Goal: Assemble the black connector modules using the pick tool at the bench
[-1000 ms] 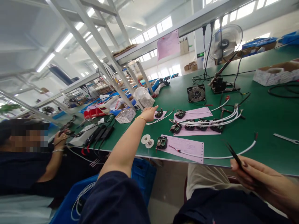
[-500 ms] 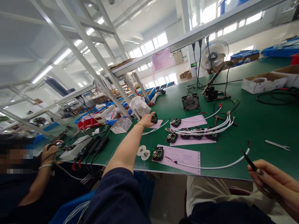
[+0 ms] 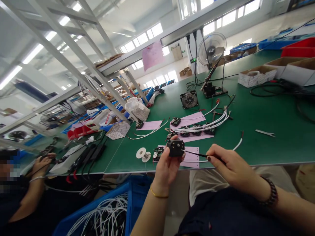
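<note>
My left hand [image 3: 165,170] is closed around a small black plastic housing [image 3: 176,148], raised above the front edge of the bench. My right hand [image 3: 230,168] pinches slim black tweezers [image 3: 198,154], whose tip reaches the housing's right side; whether it touches cannot be made out. Behind the housing, a pink sheet [image 3: 195,150] lies on the bench with an opened unit [image 3: 158,153] on its left end. A white cable [image 3: 238,145] runs behind my right hand. Further back, several opened units [image 3: 197,129] with circuit boards sit on another pink sheet, white cables across them.
Solder spools [image 3: 141,153] stand near the front edge. A small fan [image 3: 189,100] and a soldering iron [image 3: 210,77] in its stand are at the back. A wrench [image 3: 265,132] lies right. A blue bin [image 3: 130,203] of cables is below; a co-worker's hand [image 3: 41,165] is far left.
My left hand has come back from the far left of the bench with the black housing. My right hand has moved left, bringing the tweezers to it. The view has shifted.
</note>
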{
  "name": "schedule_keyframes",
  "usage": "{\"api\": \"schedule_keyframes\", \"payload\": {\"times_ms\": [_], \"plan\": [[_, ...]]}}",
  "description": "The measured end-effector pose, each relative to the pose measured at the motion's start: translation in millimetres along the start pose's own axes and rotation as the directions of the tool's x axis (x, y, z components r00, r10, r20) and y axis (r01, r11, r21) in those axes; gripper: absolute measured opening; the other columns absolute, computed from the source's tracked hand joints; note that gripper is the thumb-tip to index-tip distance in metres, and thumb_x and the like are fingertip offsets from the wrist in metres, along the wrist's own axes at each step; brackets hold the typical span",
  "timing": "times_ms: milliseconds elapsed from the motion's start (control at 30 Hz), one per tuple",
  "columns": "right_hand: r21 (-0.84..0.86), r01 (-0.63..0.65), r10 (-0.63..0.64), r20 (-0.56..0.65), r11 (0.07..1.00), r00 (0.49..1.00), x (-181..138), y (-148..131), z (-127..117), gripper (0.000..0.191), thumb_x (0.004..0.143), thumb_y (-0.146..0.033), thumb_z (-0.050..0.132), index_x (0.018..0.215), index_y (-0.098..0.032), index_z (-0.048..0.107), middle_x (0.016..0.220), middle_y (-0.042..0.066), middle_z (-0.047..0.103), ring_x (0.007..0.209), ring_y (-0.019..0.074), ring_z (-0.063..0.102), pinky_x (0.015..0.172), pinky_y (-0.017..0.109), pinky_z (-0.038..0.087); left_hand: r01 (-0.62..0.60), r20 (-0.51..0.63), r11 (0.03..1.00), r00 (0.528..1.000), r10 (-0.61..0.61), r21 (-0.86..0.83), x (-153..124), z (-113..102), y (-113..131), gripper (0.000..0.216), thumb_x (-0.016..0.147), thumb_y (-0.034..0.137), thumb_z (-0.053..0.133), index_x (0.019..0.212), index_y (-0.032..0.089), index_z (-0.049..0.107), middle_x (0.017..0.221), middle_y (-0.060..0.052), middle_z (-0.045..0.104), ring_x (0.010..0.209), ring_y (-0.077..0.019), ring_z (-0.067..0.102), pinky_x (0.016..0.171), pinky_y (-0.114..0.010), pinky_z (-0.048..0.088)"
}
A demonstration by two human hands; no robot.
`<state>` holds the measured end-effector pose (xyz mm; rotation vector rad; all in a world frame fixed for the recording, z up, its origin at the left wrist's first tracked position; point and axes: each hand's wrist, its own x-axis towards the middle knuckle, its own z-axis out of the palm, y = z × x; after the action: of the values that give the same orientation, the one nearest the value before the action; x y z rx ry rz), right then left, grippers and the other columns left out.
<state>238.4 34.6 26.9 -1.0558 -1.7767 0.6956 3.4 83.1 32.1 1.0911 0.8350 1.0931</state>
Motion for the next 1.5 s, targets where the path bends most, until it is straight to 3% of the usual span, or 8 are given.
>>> {"api": "schedule_keyframes", "payload": {"times_ms": [200, 367, 467, 600, 800, 1067, 1267, 1500], "plan": [[0.002, -0.017, 0.017, 0.028, 1.0, 0.999, -3, -5, 7, 0.021, 0.103, -0.029, 0.044, 0.085, -0.022, 0.052, 0.066, -0.003, 0.055, 0.056, 0.0142, 0.047, 0.056, 0.026, 0.033, -0.063, 0.041, 0.997, 0.997, 0.065, -0.051, -20, 11, -14, 0.057, 0.092, 0.053, 0.072, 0.141, 0.027, 0.06, 0.129, -0.007, 0.063, 0.103, -0.0182, 0.06, 0.092, -0.026, 0.051], [-0.066, -0.012, 0.013, 0.013, 0.998, 1.0, -6, -3, 10, 0.018, 0.103, -0.028, 0.043, 0.089, -0.022, 0.054, 0.073, 0.001, 0.058, 0.063, 0.0164, 0.051, 0.062, 0.029, 0.032, -0.244, 0.131, 0.878, 0.969, 0.209, 0.411, -22, 10, -7, 0.05, 0.097, 0.05, 0.066, 0.141, 0.028, 0.06, 0.141, -0.008, 0.057, 0.128, -0.0292, 0.052, 0.113, -0.038, 0.04], [0.23, -0.127, 0.098, 0.131, 0.965, 0.987, -4, 5, 17, 0.025, 0.102, -0.04, 0.048, 0.086, -0.021, 0.051, 0.07, -0.001, 0.051, 0.061, 0.0149, 0.043, 0.059, 0.027, 0.03, -0.346, 0.242, 0.787, 0.936, 0.255, 0.511, -25, 11, 0, 0.044, 0.1, 0.048, 0.062, 0.14, 0.029, 0.06, 0.137, -0.009, 0.055, 0.128, -0.03, 0.05, 0.114, -0.04, 0.038], [0.639, -0.377, 0.097, 0.428, 0.67, 0.899, -2, 20, 25, 0.045, 0.096, -0.065, 0.053, 0.087, -0.021, 0.049, 0.062, -0.007, 0.035, 0.052, 0.0109, 0.025, 0.049, 0.023, 0.023, -0.408, 0.308, 0.7, 0.911, 0.273, 0.586, -27, 12, 8, 0.044, 0.098, 0.051, 0.065, 0.136, 0.03, 0.062, 0.132, -0.009, 0.054, 0.125, -0.0299, 0.05, 0.109, -0.039, 0.04], [-0.126, 0.049, -0.047, 0.02, 0.991, 0.999, 0, 19, 21, 0.023, 0.106, -0.031, 0.042, 0.092, -0.02, 0.057, 0.087, 0.009, 0.063, 0.079, 0.0205, 0.052, 0.071, 0.031, 0.039, -0.062, 0.021, 0.849, 0.998, 0.061, 0.525, -24, 17, -11, 0.051, 0.095, 0.058, 0.066, 0.134, 0.026, 0.059, 0.11, -0.005, 0.063, 0.084, -0.0194, 0.059, 0.081, -0.031, 0.05], [0.352, -0.238, 0.07, 0.428, 0.905, 0.901, 3, 26, 15, 0.054, 0.104, -0.068, 0.034, 0.081, -0.021, 0.05, 0.059, -0.006, 0.038, 0.048, 0.0122, 0.034, 0.047, 0.023, 0.034, -0.327, 0.238, 0.738, 0.944, 0.228, 0.591, -30, 10, -5, 0.042, 0.091, 0.045, 0.075, 0.13, 0.031, 0.064, 0.119, -0.006, 0.058, 0.111, -0.0246, 0.057, 0.101, -0.035, 0.047], [-0.103, 0.015, -0.012, 0.03, 0.995, 0.999, 5, 25, 24, 0.034, 0.106, -0.042, 0.039, 0.091, -0.019, 0.06, 0.088, 0.01, 0.065, 0.081, 0.0224, 0.057, 0.074, 0.033, 0.044, -0.004, -0.004, 0.885, 1.0, 0.007, 0.466, -21, 9, -18, 0.052, 0.091, 0.059, 0.069, 0.13, 0.026, 0.058, 0.107, -0.005, 0.062, 0.081, -0.0189, 0.063, 0.075, -0.031, 0.054], [0.431, -0.405, 0.13, 0.538, 0.806, 0.833, 7, 26, 20, 0.049, 0.098, -0.068, 0.041, 0.085, -0.021, 0.05, 0.06, -0.007, 0.035, 0.046, 0.0116, 0.027, 0.046, 0.024, 0.029, -0.277, 0.2, 0.757, 0.96, 0.195, 0.592, -30, 4, -6, 0.047, 0.088, 0.049, 0.078, 0.128, 0.027, 0.064, 0.12, -0.008, 0.059, 0.11, -0.0257, 0.059, 0.1, -0.037, 0.048]]}}
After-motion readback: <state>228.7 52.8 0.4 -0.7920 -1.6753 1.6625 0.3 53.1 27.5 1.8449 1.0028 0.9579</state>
